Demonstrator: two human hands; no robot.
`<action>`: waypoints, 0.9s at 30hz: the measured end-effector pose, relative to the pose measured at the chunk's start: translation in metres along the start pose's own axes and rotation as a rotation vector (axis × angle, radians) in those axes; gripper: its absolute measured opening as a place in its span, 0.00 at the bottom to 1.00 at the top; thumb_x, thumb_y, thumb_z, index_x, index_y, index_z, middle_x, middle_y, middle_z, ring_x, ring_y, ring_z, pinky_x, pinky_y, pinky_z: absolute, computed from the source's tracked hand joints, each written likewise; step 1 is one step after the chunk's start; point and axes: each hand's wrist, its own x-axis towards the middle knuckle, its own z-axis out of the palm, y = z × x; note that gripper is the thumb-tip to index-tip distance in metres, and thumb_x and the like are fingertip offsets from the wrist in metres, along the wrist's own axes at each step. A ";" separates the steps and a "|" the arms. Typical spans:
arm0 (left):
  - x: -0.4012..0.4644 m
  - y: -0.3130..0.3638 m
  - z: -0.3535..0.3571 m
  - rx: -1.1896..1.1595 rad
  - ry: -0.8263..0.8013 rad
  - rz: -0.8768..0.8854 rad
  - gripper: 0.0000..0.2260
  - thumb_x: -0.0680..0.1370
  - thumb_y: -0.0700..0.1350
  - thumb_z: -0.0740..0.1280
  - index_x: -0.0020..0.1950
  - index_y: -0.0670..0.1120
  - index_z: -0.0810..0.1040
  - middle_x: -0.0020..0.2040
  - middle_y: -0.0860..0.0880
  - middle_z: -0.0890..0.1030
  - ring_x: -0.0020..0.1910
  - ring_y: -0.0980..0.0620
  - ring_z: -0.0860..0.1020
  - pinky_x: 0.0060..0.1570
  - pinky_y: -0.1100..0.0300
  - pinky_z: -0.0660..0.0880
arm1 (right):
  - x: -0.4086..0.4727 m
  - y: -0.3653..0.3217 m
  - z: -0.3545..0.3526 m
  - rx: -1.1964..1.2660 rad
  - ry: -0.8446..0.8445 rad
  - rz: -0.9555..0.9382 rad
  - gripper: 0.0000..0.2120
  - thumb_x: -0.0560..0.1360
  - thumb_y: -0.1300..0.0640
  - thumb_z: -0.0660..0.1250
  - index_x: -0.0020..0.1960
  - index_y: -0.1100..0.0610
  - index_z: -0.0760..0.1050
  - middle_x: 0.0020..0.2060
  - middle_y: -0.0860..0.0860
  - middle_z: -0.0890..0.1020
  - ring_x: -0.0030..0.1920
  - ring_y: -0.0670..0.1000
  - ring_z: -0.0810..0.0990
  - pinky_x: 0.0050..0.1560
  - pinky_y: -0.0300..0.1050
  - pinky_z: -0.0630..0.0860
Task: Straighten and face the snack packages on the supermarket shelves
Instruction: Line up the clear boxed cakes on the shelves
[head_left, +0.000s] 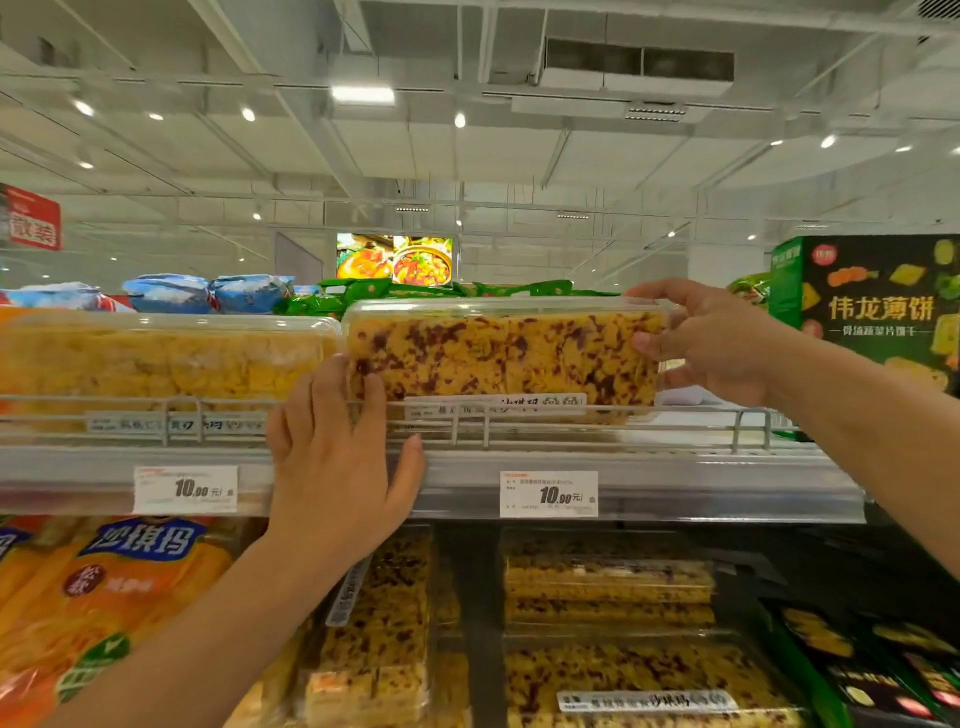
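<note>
Looking up from the head view at a top supermarket shelf (675, 483), grey metal with a low wire rail (571, 415) along its front lip. A clear plastic box of yellow snack cake with dark red flecks (504, 358) stands on that shelf just behind the rail, long face forward, label strip low on the front. Left hand (332, 447) lies flat against the box's left end, fingers straight and slightly spread, fingertips on the plastic, thumb out over the shelf edge. Right hand (711, 343) grips the box's right end: fingers curled over the top corner, thumb on the front face. Touching the box on the left sits a second clear box of plain yellow cake (166, 364). Two white price tags reading 10.90 (549, 494) hang on the shelf front. A green carton of crackers (878, 306) stands to the right. Blue bags (208, 293) and green bags (363, 296) lie further back. Shelf below: orange bags (104, 587) at left, more flecked boxes (608, 587) in the middle. Ceiling (467, 145) is white beams, ducting, spot lights; a lit food picture (395, 259) hangs in the distance.
</note>
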 end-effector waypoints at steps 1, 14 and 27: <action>-0.001 -0.002 0.001 0.004 0.023 0.018 0.32 0.76 0.60 0.53 0.69 0.39 0.72 0.71 0.36 0.63 0.69 0.36 0.59 0.64 0.40 0.58 | -0.001 0.002 0.001 -0.009 -0.010 0.016 0.20 0.73 0.71 0.67 0.57 0.48 0.76 0.54 0.58 0.79 0.52 0.59 0.81 0.39 0.53 0.82; 0.003 -0.002 0.024 -0.069 0.266 0.304 0.23 0.79 0.49 0.55 0.72 0.45 0.72 0.76 0.40 0.65 0.75 0.40 0.63 0.71 0.39 0.61 | -0.011 0.016 0.012 -0.103 -0.026 0.014 0.25 0.74 0.70 0.67 0.65 0.46 0.73 0.58 0.50 0.78 0.54 0.55 0.81 0.41 0.48 0.83; -0.009 -0.006 0.029 -0.114 0.330 0.315 0.21 0.82 0.49 0.54 0.72 0.46 0.72 0.76 0.41 0.65 0.75 0.41 0.62 0.73 0.45 0.55 | -0.035 0.024 0.031 -0.574 0.257 -0.289 0.33 0.75 0.60 0.70 0.75 0.49 0.60 0.66 0.47 0.69 0.64 0.49 0.71 0.58 0.43 0.71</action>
